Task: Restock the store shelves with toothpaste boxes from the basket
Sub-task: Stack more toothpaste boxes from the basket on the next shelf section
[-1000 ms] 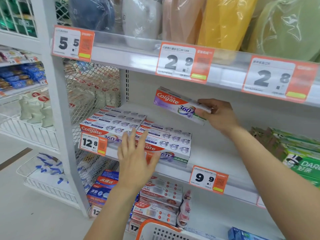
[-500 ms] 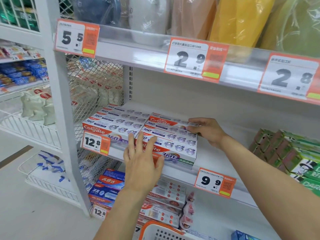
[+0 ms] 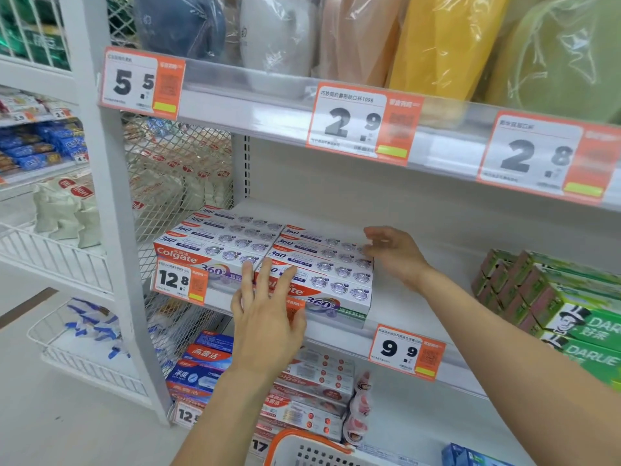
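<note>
Newly shelved toothpaste box [image 3: 322,238] flat, long axis left-right, right hand [image 3: 395,252] off.

toothpaste boxes [image 3: 322,264] – glossy printed card | shelf [image 3: 420,297] – smooth white-painted metal | basket [image 3: 302,449] – perforated plastic

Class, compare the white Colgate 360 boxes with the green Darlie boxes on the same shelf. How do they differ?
The Colgate 360 boxes are white with red bands; the Darlie boxes are green. Colgate sits at the shelf's left end, Darlie at the right. Hands reach the Colgate stacks only. Both are long cartons, stacked in rows.
</note>
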